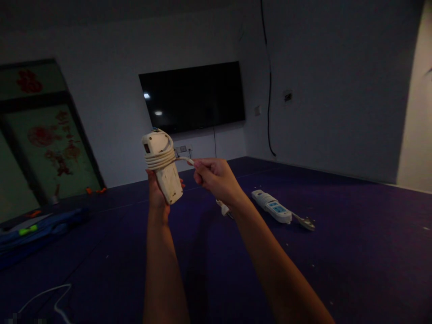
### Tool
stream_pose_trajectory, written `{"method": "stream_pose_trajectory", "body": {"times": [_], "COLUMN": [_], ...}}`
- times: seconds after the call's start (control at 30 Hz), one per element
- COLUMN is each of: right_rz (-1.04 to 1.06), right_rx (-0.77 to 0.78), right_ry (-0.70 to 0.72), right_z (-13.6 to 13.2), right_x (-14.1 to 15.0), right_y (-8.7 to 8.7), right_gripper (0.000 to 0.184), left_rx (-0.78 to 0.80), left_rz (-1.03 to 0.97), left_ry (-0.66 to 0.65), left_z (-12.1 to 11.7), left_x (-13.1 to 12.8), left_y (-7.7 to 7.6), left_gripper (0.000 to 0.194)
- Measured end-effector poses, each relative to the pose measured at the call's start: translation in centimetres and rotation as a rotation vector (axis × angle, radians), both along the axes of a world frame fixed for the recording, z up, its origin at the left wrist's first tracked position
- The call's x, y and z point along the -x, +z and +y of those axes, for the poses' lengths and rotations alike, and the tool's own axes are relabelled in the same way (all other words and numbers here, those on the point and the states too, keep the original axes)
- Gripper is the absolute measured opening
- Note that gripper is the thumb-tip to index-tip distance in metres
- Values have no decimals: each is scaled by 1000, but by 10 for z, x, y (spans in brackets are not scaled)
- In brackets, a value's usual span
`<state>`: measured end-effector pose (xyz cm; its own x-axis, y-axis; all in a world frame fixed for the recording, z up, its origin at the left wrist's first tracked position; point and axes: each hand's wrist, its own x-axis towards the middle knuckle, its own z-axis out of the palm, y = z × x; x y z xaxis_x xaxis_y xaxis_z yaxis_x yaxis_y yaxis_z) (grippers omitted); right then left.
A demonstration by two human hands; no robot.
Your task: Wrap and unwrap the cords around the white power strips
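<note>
Left hand (156, 194) grips a white power strip (171, 182), tilted; right hand (215, 177) pinches its cord (159, 159), partly wound around it.

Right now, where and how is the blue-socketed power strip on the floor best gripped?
Probably at the nearer, socketed part of the power strip, from above, by both long edges: it lies sockets up, narrow across, with cord wound farther along.

A power strip (171, 183) is held in the left hand (156, 194), its wound cord (160, 159) pinched by the right hand (216, 177); a second strip (277, 209) is seen toward four o'clock.
</note>
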<state>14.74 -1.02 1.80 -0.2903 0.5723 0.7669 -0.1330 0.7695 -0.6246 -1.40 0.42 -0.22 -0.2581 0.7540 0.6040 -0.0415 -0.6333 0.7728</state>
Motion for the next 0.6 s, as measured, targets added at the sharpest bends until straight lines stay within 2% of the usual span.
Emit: {"method": "stream_pose_trajectory", "body": {"times": [0.1, 0.37, 0.5, 0.6], "right_rz": [-68, -216, -249, -259], "right_rx": [-94, -184, -217, -240], "right_ry": [-5, -206, -260, -271], "right_z": [-6, -15, -15, -15], "right_x": [3, 19, 21, 19], "right_y": [0, -2, -2, -2], "right_gripper": [36, 25, 24, 25], "left_rx": [-53, -112, -166, -199], "left_rz": [25, 6, 187, 303], "left_ry": [54, 399, 598, 688], "left_z": [3, 5, 5, 5], "left_x": [-1, -11, -13, -16], "left_y": [-1, -7, -7, -6], "left_gripper": [78, 62, 52, 48]}}
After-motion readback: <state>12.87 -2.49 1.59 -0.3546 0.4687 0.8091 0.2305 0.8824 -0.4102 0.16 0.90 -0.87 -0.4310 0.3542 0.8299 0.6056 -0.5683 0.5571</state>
